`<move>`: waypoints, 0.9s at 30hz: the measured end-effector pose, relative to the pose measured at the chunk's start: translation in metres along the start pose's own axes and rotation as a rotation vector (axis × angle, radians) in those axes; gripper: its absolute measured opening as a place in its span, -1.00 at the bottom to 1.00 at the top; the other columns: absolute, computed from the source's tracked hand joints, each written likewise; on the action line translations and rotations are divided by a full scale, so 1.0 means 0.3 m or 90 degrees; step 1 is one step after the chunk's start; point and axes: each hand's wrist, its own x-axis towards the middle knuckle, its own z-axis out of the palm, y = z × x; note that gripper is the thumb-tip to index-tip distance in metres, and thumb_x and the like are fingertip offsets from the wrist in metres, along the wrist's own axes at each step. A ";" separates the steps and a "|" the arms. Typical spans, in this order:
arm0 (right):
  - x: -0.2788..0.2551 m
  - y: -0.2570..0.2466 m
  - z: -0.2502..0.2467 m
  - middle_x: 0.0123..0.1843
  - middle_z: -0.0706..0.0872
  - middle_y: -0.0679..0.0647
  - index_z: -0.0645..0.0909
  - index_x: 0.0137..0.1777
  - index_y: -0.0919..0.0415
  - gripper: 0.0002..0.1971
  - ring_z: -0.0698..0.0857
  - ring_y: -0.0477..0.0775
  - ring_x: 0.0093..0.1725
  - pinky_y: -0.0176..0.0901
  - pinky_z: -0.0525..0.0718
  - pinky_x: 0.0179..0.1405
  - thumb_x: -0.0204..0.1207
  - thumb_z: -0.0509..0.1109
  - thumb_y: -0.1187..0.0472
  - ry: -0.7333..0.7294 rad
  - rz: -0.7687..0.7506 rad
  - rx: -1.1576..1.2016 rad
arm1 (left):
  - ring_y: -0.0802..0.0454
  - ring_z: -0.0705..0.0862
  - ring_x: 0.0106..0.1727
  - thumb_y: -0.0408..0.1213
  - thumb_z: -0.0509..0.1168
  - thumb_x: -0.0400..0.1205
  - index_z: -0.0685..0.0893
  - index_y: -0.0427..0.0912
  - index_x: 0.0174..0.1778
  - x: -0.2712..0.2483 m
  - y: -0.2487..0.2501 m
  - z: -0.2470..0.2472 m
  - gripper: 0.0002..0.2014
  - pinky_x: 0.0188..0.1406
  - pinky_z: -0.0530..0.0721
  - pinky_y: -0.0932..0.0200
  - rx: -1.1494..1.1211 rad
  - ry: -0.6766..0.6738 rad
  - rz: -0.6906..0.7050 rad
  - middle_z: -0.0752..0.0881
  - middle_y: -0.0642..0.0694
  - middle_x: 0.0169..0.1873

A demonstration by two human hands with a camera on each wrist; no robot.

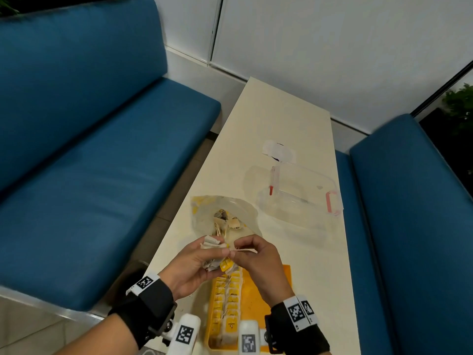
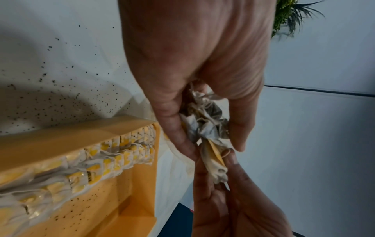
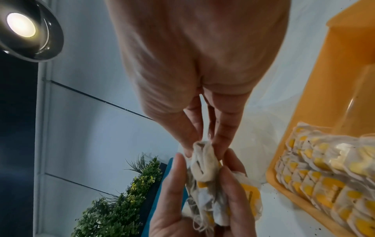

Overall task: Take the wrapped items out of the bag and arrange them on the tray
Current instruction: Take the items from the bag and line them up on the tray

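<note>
We are seeing the cream table (image 1: 286, 119) bearing a clear lidded box (image 1: 302, 193), the open bag (image 1: 225, 216) and the yellow tray (image 1: 284, 280) with two rows of wrapped items (image 1: 227, 303). Our left hand (image 1: 189, 267) is gripping a tangled bunch (image 3: 215, 197) above the tray's far end; our right hand (image 1: 256, 262) is pinching one item (image 2: 213, 160) at that bunch.

Crinkled paper tea bags (image 1: 213, 253) — thin clear plastic bag (image 1: 225, 216); smooth matt orange plastic tray (image 1: 279, 285).
</note>
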 end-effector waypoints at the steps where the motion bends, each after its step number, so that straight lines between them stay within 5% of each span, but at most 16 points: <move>1: 0.000 0.003 0.000 -0.15 0.81 0.04 0.73 -0.06 0.24 -0.81 0.78 -0.10 -0.20 -0.24 0.72 -0.17 0.38 0.64 0.33 0.010 0.002 -0.009 | -0.06 0.83 -0.11 -0.47 0.55 0.46 0.65 -0.27 0.31 0.003 -0.004 -0.001 -0.52 -0.10 0.85 -0.04 0.007 0.004 0.005 0.81 -0.21 -0.06; 6: -0.008 0.022 0.014 -0.23 0.80 0.02 0.71 -0.17 0.23 -0.86 0.75 -0.14 -0.25 -0.17 0.73 -0.17 0.42 0.63 0.23 0.067 -0.023 -0.084 | -0.10 0.82 -0.03 -0.54 0.58 0.36 0.68 -0.23 0.20 0.016 -0.016 -0.001 -0.51 0.18 0.78 -0.17 -0.014 0.040 0.040 0.78 -0.25 0.01; 10: -0.025 0.026 0.017 -0.24 0.83 0.05 0.75 -0.25 0.13 -0.79 0.82 -0.02 -0.20 -0.04 0.79 -0.09 0.39 0.65 0.02 0.047 -0.032 -0.109 | -0.14 0.80 -0.02 -0.50 0.62 0.27 0.67 -0.22 0.16 0.016 -0.022 0.005 -0.46 0.00 0.84 -0.05 -0.016 0.073 0.072 0.77 -0.29 -0.01; 15: -0.034 0.039 0.021 -0.14 0.81 0.02 0.71 -0.18 0.02 -0.82 0.81 -0.05 -0.16 -0.04 0.82 -0.12 0.35 0.68 0.12 0.055 -0.050 -0.183 | -0.21 0.79 0.02 -0.50 0.61 0.38 0.67 -0.25 0.22 0.018 -0.027 0.000 -0.51 -0.06 0.85 -0.03 -0.037 0.097 0.088 0.78 -0.32 0.05; 19: -0.044 0.031 0.019 -0.24 0.80 -0.02 0.69 -0.20 0.02 -0.87 0.77 -0.12 -0.24 -0.29 0.72 -0.26 0.44 0.61 0.18 0.054 -0.075 -0.214 | -0.17 0.81 0.00 -0.49 0.60 0.40 0.67 -0.24 0.20 0.010 -0.029 0.009 -0.54 -0.12 0.84 0.00 -0.051 0.094 0.082 0.78 -0.28 -0.01; 23: -0.046 0.040 0.013 -0.13 0.74 -0.11 0.68 -0.23 -0.11 -0.82 0.70 -0.23 -0.06 -0.41 0.64 -0.07 0.43 0.59 0.19 0.081 -0.139 -0.282 | -0.22 0.80 0.05 -0.54 0.57 0.45 0.67 -0.28 0.23 0.005 -0.030 -0.008 -0.56 -0.04 0.85 -0.07 -0.072 0.087 0.076 0.76 -0.34 0.05; 27: -0.049 0.038 0.000 -0.15 0.73 -0.14 0.66 -0.25 -0.17 -0.76 0.69 -0.26 -0.06 -0.49 0.57 -0.10 0.46 0.58 0.22 0.088 -0.158 -0.309 | -0.18 0.79 -0.02 -0.56 0.56 0.44 0.67 -0.26 0.12 -0.006 -0.030 -0.020 -0.62 0.02 0.87 -0.15 -0.080 0.084 0.074 0.74 -0.32 0.00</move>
